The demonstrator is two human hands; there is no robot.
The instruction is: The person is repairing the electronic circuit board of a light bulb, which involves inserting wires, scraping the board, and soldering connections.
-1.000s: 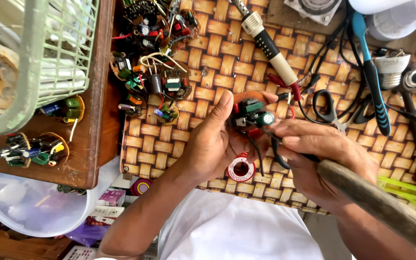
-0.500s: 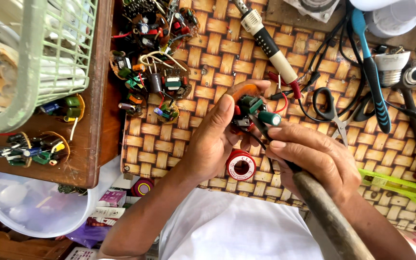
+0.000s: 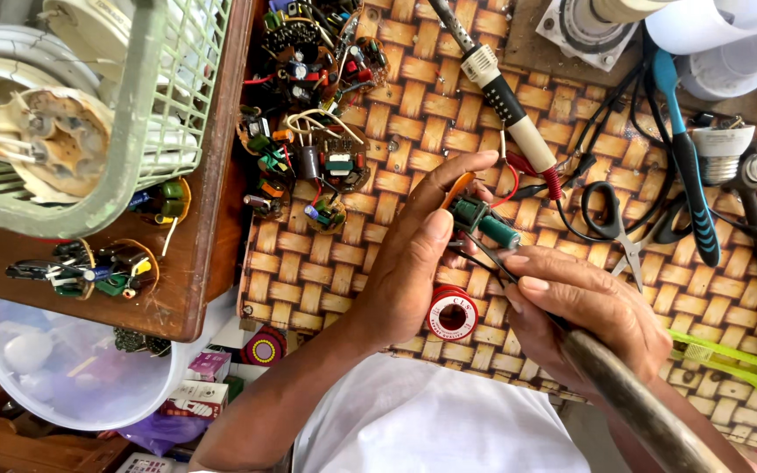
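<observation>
— From the head view, what's in the left hand [image 3: 413, 271]?

— A small round circuit board [image 3: 477, 219], pinched between thumb and fingers over the woven mat [image 3: 326, 271], green parts facing up. The right hand [image 3: 584, 311] is closed round a thick handle [image 3: 633, 407], gripping a dark thin tool whose tip [image 3: 484, 258] sits right at the board's lower edge.

— Where would it go wrong?

— I'd say the tip is the worry. It lies just beside the left thumb, so a slip could jab the thumb or skid across the parts. The board is held only at its edge; a push from the tool could twist it out of the pinch.

— And if it drops?

— It would land by the solder spool [image 3: 453, 315], which sits right under the hands. The soldering iron [image 3: 501, 88] lies just above the board, its red wire [image 3: 519, 180] looping close to the fingers. I can't tell whether it's hot; a sleeveless forearm swinging that way could pay for it.

— Anything else in this view?

— The scissors [image 3: 615, 219] lie near the right hand, and loose boards [image 3: 308, 166] crowd the mat's left side, so a knocked one could get mixed in with those.
</observation>
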